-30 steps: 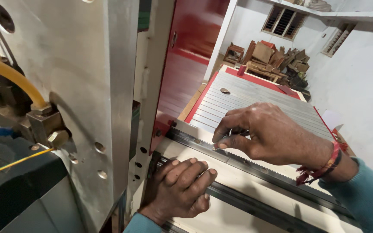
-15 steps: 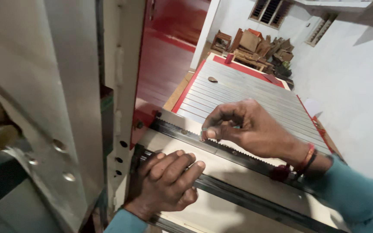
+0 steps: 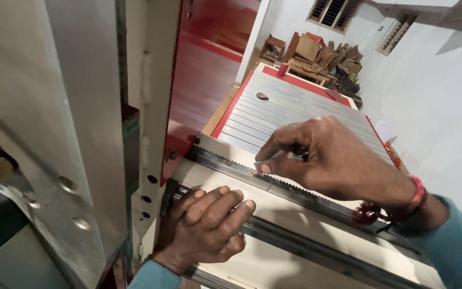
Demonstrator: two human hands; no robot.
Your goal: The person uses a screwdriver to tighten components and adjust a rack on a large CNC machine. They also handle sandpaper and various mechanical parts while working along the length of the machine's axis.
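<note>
Nearest, the left hand [image 3: 205, 226] lies knuckles up, fingers curled loosely over the cream beam [image 3: 295, 214] and its lower dark rail [image 3: 316, 251], gripping nothing. Just beyond, the right hand [image 3: 331, 159] is pinched shut on a thin green-tipped tool [image 3: 282, 158], its tip touching the toothed rack [image 3: 295, 190] along the beam. A grey machine column [image 3: 54, 134] blocks the left side. Farther off lies the slatted machine bed [image 3: 290, 109] with red edging, then stacked wooden furniture [image 3: 316, 56] against the white wall [image 3: 434, 96].

a dark toothed rack [image 3: 306, 195] runs from ten o'clock to four o'clock; a thin, perhaps greenish tool [image 3: 279, 158] lies nearly level over its upper end.
</note>
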